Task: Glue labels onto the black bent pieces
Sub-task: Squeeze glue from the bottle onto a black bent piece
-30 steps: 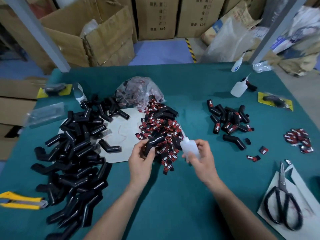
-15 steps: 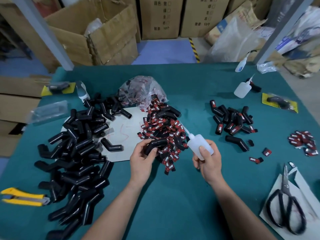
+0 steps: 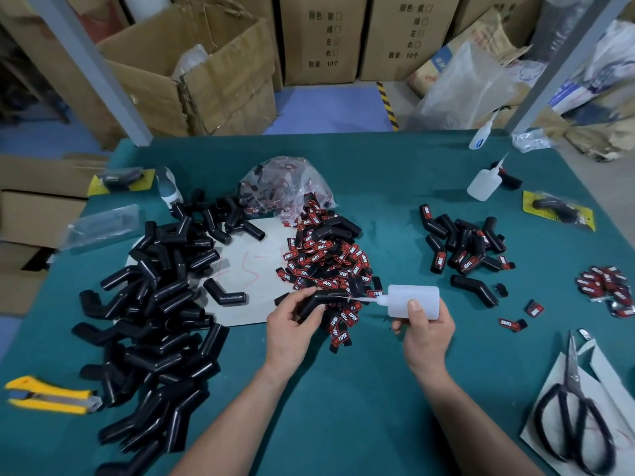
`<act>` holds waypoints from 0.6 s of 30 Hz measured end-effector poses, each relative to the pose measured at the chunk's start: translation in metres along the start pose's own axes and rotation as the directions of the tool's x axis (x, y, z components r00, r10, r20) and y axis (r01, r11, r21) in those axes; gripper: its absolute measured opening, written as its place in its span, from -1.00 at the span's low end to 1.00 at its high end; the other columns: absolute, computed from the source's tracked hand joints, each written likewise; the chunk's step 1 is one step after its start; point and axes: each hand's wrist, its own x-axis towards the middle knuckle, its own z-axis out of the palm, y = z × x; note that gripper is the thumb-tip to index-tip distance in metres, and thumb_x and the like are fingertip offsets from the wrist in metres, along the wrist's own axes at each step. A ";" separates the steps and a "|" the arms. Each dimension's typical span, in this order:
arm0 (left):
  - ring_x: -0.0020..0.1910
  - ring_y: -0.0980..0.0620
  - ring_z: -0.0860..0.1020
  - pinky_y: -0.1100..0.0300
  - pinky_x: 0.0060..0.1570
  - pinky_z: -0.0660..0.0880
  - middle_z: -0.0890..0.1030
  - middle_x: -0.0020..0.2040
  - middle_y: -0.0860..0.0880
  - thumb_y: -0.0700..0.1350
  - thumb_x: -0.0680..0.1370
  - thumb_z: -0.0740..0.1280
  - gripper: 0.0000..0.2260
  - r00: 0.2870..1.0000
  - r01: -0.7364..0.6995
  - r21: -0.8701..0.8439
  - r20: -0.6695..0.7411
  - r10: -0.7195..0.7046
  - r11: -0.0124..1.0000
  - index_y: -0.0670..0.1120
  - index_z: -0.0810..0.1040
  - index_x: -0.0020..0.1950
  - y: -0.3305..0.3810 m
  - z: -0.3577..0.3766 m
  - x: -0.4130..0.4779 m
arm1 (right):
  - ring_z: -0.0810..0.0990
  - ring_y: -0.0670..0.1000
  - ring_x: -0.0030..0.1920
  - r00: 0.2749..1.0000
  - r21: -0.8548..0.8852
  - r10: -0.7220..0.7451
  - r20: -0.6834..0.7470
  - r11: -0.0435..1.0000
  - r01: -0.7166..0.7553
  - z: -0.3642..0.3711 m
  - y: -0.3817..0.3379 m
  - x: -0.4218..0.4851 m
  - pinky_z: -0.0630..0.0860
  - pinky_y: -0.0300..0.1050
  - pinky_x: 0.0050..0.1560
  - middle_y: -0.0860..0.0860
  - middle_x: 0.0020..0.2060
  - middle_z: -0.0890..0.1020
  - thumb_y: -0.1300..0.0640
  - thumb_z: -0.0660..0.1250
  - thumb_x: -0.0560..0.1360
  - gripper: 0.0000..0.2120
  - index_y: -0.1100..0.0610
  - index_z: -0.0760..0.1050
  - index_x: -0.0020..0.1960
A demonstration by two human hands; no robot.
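My left hand (image 3: 292, 328) grips a black bent piece (image 3: 321, 300) just in front of the heap of red-and-black labels (image 3: 326, 259). My right hand (image 3: 426, 331) holds a white glue bottle (image 3: 414, 300) lying sideways, its thin nozzle pointing left and touching the end of that piece. A big pile of bare black bent pieces (image 3: 154, 304) lies at the left. A smaller group of labelled pieces (image 3: 464, 245) lies at the right.
Scissors (image 3: 574, 413) lie on grey card at the near right. A yellow utility knife (image 3: 48, 395) sits at the near left. Two more glue bottles (image 3: 482, 182) stand at the far right. A few loose labels (image 3: 608, 286) lie near the right edge. A plastic bag (image 3: 288, 183) of labels sits behind the heap.
My right hand has tipped the glue bottle from upright to sideways and brought its nozzle left to the piece. My left hand has kept hold of the bent piece.
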 end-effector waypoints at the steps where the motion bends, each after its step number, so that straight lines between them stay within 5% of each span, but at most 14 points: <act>1: 0.14 0.08 0.67 0.31 0.18 0.53 0.72 0.10 0.13 -0.02 0.43 0.49 -0.70 0.999 -0.034 0.014 0.004 0.034 0.999 0.31 0.69 0.10 0.000 0.000 0.000 | 0.52 -0.01 -0.53 1.000 -0.004 -0.022 -0.021 1.000 0.022 -0.001 -0.001 0.000 0.41 -0.24 -0.52 0.03 -0.41 0.63 -0.08 0.35 0.43 -0.89 -0.10 0.62 -0.11; 9: 0.18 0.12 0.64 0.34 0.23 0.49 0.69 0.13 0.17 -0.13 0.45 0.51 -0.62 0.998 -0.070 0.031 0.007 0.070 0.997 0.33 0.69 0.10 -0.003 -0.002 0.003 | 0.58 0.01 -0.50 0.990 -0.045 -0.140 -0.003 0.989 0.139 -0.001 -0.004 -0.002 0.48 -0.21 -0.49 0.00 -0.36 0.66 -0.07 0.39 0.44 -0.90 -0.07 0.61 -0.09; 13: 0.19 0.04 0.65 0.24 0.24 0.54 0.71 0.14 0.11 -0.09 0.45 0.50 -0.67 0.999 -0.042 0.009 0.007 0.042 0.999 0.29 0.69 0.11 -0.005 -0.002 0.002 | 0.60 0.04 -0.48 0.992 -0.053 -0.123 -0.009 0.991 0.123 0.000 -0.001 -0.003 0.50 -0.14 -0.49 -0.02 -0.33 0.65 -0.09 0.41 0.42 -0.74 0.10 0.55 -0.07; 18: 0.20 -0.03 0.65 0.14 0.28 0.54 0.71 0.14 0.07 0.02 0.43 0.49 -0.72 0.998 -0.067 -0.001 -0.002 0.067 0.998 0.28 0.69 0.11 -0.003 -0.001 0.002 | 0.59 -0.02 -0.48 0.993 -0.080 -0.115 -0.018 0.990 0.113 0.001 0.001 -0.003 0.49 -0.23 -0.47 -0.02 -0.36 0.64 -0.10 0.40 0.41 -0.74 0.09 0.52 -0.10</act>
